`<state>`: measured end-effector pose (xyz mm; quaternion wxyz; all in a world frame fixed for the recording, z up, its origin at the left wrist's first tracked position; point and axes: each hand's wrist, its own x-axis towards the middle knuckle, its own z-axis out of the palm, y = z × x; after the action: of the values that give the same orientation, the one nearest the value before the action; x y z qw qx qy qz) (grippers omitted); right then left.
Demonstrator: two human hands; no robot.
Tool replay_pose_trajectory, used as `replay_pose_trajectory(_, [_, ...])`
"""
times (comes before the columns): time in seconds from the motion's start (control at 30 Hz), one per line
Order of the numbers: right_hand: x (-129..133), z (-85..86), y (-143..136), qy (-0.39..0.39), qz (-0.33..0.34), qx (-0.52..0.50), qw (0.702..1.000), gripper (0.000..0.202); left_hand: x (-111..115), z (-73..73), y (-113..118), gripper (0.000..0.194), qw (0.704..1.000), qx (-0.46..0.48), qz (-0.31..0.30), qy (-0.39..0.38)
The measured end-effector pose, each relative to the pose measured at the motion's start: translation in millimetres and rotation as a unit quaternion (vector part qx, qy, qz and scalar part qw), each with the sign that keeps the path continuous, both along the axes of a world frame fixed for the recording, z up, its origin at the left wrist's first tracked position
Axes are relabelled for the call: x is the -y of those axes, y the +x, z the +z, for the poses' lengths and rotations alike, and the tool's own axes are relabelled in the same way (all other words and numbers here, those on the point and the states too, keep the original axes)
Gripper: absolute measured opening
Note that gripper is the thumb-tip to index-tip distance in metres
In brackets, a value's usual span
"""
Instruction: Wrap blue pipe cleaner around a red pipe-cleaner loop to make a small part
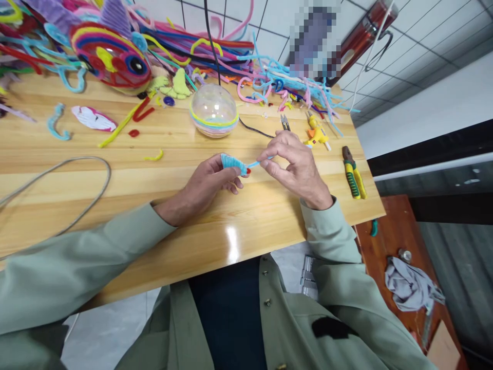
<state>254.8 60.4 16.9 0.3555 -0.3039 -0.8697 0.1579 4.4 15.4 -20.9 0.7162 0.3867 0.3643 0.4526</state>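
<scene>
My left hand (210, 182) pinches a small light-blue piece (231, 163), fan-shaped and ribbed, with a red bit at its right tip. From that tip a thin blue strand (253, 164) runs to my right hand (292, 163), whose thumb and forefinger are closed on it. Both hands are above the front half of the wooden table. Beyond them stands a clear round ball (214, 110) with yellow, blue and pink bands round its lower part.
Colourful pipe cleaners (227, 56) lie heaped along the back, beside a striped fish-like figure (111, 56). Right of my hands are snips (285, 122), a yellow glue gun (316, 132) and pliers (352, 174). A grey cable (106, 180) loops at left.
</scene>
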Motion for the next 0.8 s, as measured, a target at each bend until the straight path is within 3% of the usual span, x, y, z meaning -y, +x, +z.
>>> replay_pose_trajectory(0.5, [3.8, 0.8, -6.1, 0.013, 0.006, 0.038, 0.999, 0.006, 0.4, -0.3, -2.0, 0.037, 0.996, -0.053, -0.018, 0.070])
replay_pose_trajectory(0.8, [3.9, -0.3, -5.9, -0.006, 0.018, 0.046, 0.999, 0.007, 2.2, 5.0, -2.4, 0.032, 0.986, -0.120, -0.015, 0.114])
